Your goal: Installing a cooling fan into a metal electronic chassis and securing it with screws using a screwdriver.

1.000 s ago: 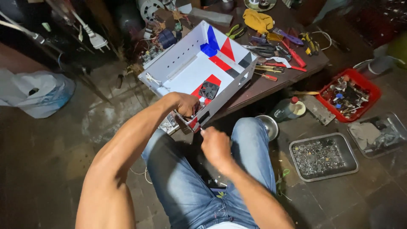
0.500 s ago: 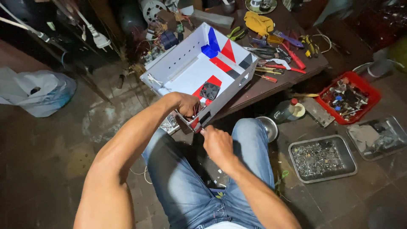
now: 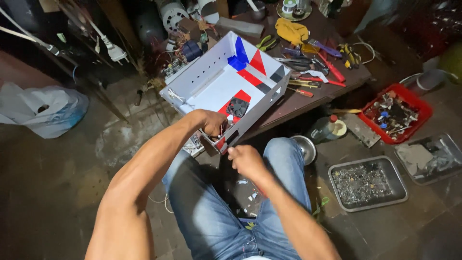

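1. White open-top case with red, blue and black patches sits tilted: far end on the edge of the dark table, near end over the person's lap.
2. Small black fan is fixed inside the case near the near wall, on a red patch.
3. Left hand is inside the near corner of the case, fingers curled over the wall close to the fan. Grip pressed on the case edge; can't tell if it pinches anything smaller.
4. Right hand is just below the case's near corner, outside it, fingers curled together. Something small may be in the fingertips, too small to tell.
5. Hands are near each other, on either side of the case's near wall.
6. Table beyond the case carries a heap of tools: pliers, red-handled screwdrivers, a yellow cloth.
7. Floor, right side: red tray of mixed parts, metal tray of small screws, second metal tray further right.
8. Small bottle and a round metal bowl lie on the floor by the right knee.
9. White plastic bag on the floor, far left; white plug hangs above it.
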